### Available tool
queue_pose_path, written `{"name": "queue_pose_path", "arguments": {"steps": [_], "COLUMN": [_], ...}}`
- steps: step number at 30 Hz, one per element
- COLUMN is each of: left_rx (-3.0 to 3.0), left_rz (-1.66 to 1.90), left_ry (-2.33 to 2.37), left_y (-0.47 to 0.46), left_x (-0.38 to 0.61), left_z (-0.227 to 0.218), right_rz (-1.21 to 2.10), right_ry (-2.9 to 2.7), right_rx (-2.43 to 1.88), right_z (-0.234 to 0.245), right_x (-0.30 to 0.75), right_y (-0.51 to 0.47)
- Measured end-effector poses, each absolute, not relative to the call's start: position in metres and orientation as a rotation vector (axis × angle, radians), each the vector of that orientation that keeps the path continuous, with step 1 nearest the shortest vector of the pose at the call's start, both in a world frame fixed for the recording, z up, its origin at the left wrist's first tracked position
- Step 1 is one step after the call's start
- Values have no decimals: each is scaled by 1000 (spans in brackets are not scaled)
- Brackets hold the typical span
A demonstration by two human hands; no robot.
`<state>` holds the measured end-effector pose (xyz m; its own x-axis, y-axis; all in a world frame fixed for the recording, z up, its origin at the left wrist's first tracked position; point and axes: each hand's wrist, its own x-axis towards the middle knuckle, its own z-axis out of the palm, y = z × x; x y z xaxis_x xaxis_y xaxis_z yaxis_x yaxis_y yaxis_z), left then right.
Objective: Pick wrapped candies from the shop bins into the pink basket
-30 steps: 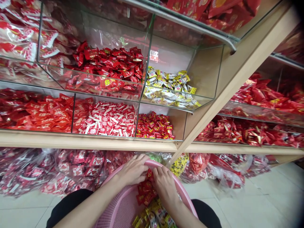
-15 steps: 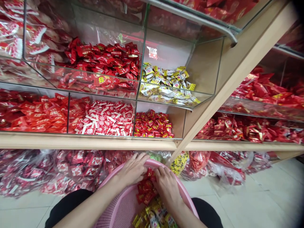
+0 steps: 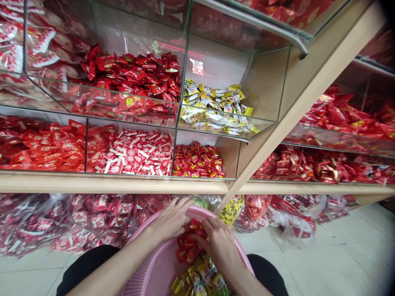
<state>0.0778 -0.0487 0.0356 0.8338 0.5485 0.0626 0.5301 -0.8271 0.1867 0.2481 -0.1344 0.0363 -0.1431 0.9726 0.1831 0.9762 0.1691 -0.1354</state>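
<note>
A pink plastic basket point(image 3: 156, 269) rests on my lap at the bottom of the view. It holds a heap of small red-wrapped candies point(image 3: 187, 246) and, nearer me, yellow-wrapped candies point(image 3: 199, 279). My left hand point(image 3: 171, 220) lies on the basket's far rim with its fingers curled onto the red candies. My right hand point(image 3: 220, 244) presses against the same red heap from the right, its fingers bent around some pieces. Both hands close in on the red candies from opposite sides.
A wooden shelf unit with glass bins stands ahead: red candies point(image 3: 197, 160) lower middle, yellow-white candies point(image 3: 216, 109) above them, red-and-white candies point(image 3: 138, 152) to the left. Clear bags of sweets point(image 3: 77, 222) lie on the tiled floor point(image 3: 339, 263) under the shelf.
My hands have gathered the red candies a little closer together, and the right hand has slid slightly toward me. The view has tilted down a touch.
</note>
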Motion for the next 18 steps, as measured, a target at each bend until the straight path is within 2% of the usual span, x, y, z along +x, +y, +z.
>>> {"name": "queue_pose_path", "arguments": {"steps": [9,18], "left_rx": [2862,2852], "left_rz": [175,193], "left_ry": [818,834], "left_y": [-47,-45], "left_x": [76,75], "left_z": [33,29], "right_rz": [-80,-213], "right_ry": [-2317,-2300], "right_rx": [-2033,-1959], "right_z": [26,21], "right_x": [235,239], "right_y": [-144,-145]}}
